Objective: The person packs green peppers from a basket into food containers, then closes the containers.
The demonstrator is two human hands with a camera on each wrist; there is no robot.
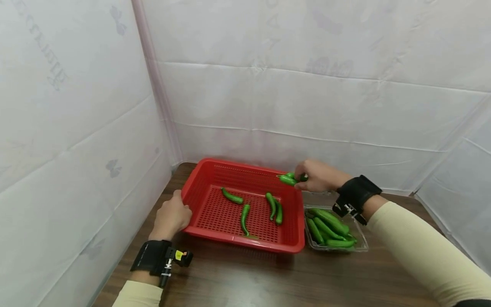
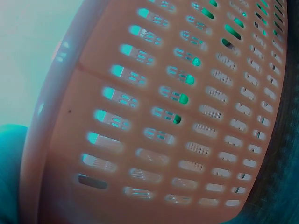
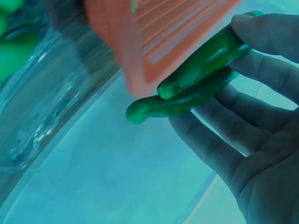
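Note:
A red perforated plastic basket (image 1: 268, 246) stands on the table with several green chili peppers (image 1: 244, 219) spread over its bottom. My left hand (image 1: 171, 216) grips the rim on its left side; the left wrist view is filled by the basket's slotted outer wall (image 2: 65, 154). Above the far right corner of the basket, my right hand (image 1: 317, 175) pinches two green chili peppers (image 3: 201, 70) between thumb and fingers. Their ends point toward the basket. To the basket's right, a clear plastic container (image 1: 363, 246) holds a pile of green chili peppers (image 1: 330, 224).
The brown wooden table (image 1: 238, 277) carries both containers. White sheeting (image 1: 307, 102) hangs as walls behind and on both sides, close to the basket's back edge. The clear container stands right beside the basket's right wall, below my right forearm.

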